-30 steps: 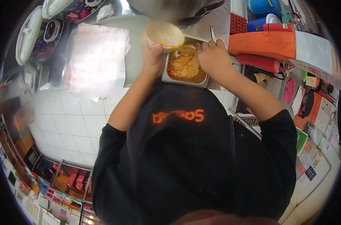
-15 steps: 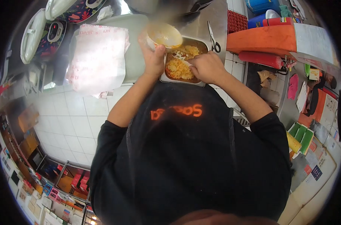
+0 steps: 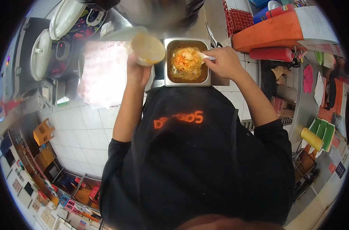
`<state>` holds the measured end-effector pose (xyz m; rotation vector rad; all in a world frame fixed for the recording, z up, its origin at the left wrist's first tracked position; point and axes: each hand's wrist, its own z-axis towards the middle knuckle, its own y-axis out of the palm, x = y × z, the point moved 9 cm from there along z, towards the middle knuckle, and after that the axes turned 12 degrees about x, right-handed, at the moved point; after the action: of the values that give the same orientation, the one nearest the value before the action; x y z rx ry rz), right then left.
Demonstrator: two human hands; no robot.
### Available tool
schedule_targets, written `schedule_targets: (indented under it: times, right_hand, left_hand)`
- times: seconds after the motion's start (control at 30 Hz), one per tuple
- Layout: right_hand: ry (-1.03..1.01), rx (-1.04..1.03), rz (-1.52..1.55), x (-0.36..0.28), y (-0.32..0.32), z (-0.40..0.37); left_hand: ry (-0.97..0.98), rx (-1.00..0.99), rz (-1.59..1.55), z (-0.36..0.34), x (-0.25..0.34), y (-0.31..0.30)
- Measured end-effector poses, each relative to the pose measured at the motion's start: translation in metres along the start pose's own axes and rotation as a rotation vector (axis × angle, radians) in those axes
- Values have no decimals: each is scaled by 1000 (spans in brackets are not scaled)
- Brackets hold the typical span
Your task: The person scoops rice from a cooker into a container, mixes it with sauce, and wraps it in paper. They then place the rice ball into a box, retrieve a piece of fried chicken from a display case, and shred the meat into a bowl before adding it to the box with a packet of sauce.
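Note:
My left hand [image 3: 139, 72] is closed around a pale round bowl [image 3: 147, 48], which is tilted and has orange residue near its rim. The bowl stands to the left of a rectangular steel pan [image 3: 168, 64]. A heap of yellow-orange rice [image 3: 186, 63] lies inside that pan. At the pan's right edge, my right hand [image 3: 226, 63] grips a white spoon [image 3: 206, 56], whose head touches the rice and is partly hidden there.
Scissors [image 3: 213, 36] lie behind the pan on the steel counter. Printed paper sheets [image 3: 103, 74] are stacked at left, near rice cookers [image 3: 42, 55]. A large dark pot [image 3: 159, 11] stands at the back. A red egg tray [image 3: 239, 22] sits at right.
The bowl has moved left, away from above the pan. My right hand has shifted slightly right and up with the spoon. The rice now forms one mound in the middle.

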<state>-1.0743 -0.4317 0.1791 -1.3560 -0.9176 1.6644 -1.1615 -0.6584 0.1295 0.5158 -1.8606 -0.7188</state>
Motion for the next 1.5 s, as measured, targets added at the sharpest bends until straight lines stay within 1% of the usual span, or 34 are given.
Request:
schedule_targets:
  times: [0.07, 0.1, 0.17, 0.2, 0.3, 0.33, 0.37, 0.4, 0.43, 0.47, 0.5, 0.53, 0.57, 0.6, 0.67, 0.73, 0.77, 0.8, 0.87, 0.9, 0.97, 1.0, 1.03, 1.07, 1.1, 1.17, 1.2, 1.27, 1.3, 1.33, 1.37, 1.4, 1.47, 1.5]
  right_hand:
    - [50, 40, 35, 0, -14, 1]
    - [53, 46, 35, -2, -20, 2]
    - [103, 65, 62, -3, -35, 4]
    - [104, 67, 63, -7, -41, 4]
    - [117, 123, 98, -24, -53, 2]
    - [25, 199, -141, -44, -59, 0]
    - [-68, 275, -378, -66, -64, -4]
    - [-72, 276, -371, -82, -61, -11]
    - [-87, 283, -418, -99, -57, -19]
    - [-104, 292, -467, -108, -55, -25]
    - [-110, 292, -461, -111, -55, -29]
    - [-92, 228, -427, -110, -50, -31]
    - [-74, 163, -394, -108, -44, -33]
    - [-80, 158, -387, -105, -44, -35]
    - [-99, 227, -235, -100, -54, -37]
    - [-76, 216, -226, -95, -72, -36]
    - [-48, 215, -221, -91, -80, -34]
    - [-57, 210, -224, -89, -81, -32]
    - [-20, 110, -348, -78, -73, -25]
    - [-22, 108, -351, -74, -63, -19]
    - [-104, 35, -649, -65, -19, -4]
    - [-115, 37, -653, -64, -3, 2]
    - [-209, -9, -755, -67, 18, 7]
    - [-306, -61, -854, -74, 32, 9]
    - [-326, -67, -856, -81, 32, 12]
    - [-249, -313, -782, -79, 39, 14]
    - [-265, -326, -785, -80, 36, 12]
    - [-83, -527, -638, -61, 36, -2]
    - [-90, -534, -645, -59, 34, -9]
    - [-43, -573, -579, -55, 35, -20]
    - [5, -611, -510, -51, 39, -30]
    - [1, -619, -513, -49, 43, -35]
    - [7, -383, -404, -52, 39, -32]
    - [11, -382, -402, -51, 44, -34]
  left_hand:
    - [-80, 48, 147, -5, -7, -8]
    - [-80, 42, 152, -11, -4, 0]
    - [-143, 81, 276, -26, -7, 17]
    - [-142, 80, 278, -31, -11, 25]
    - [-264, 141, 174, -45, -42, 46]
    - [-259, 144, 176, -46, -50, 50]
    - [-205, 121, 73, -43, -53, 57]
    - [-151, 99, -30, -42, -53, 62]
    - [-85, 104, 68, -42, -52, 65]
    - [-78, 108, 68, -41, -50, 63]
    - [-89, 49, -6, -41, -49, 65]
    - [-100, -10, -79, -42, -47, 67]
    - [-96, -2, -77, -41, -46, 64]
    - [-117, -40, -77, -42, -47, 64]
    - [-135, -71, -80, -43, -46, 56]
    - [-85, -55, -56, -42, -40, 36]
    - [-19, -13, -11, -39, -35, 21]
    - [-14, -9, -18, -38, -30, 12]
    - [111, -34, 174, -38, -14, 3]
    - [128, -18, 161, -38, -11, 1]
    - [150, 29, 159, -37, -10, 7]
    - [176, 76, 160, -35, -9, 8]
    - [187, 82, 150, -30, -13, 8]
    - [163, 61, 64, -26, -21, 8]
    - [141, 42, -23, -22, -28, 7]
    - [128, 75, -92, -18, -38, 3]
    - [105, 94, -146, -19, -45, 1]
    - [150, 159, -105, -29, -50, -2]
    - [206, 151, -97, -35, -44, 2]
    - [260, 144, -88, -38, -39, 5]
    - [259, 151, -95, -38, -39, 5]
    - [256, 133, -121, -38, -38, 6]
    - [247, 114, -140, -36, -39, 6]
    - [263, 100, -132, -35, -37, 8]
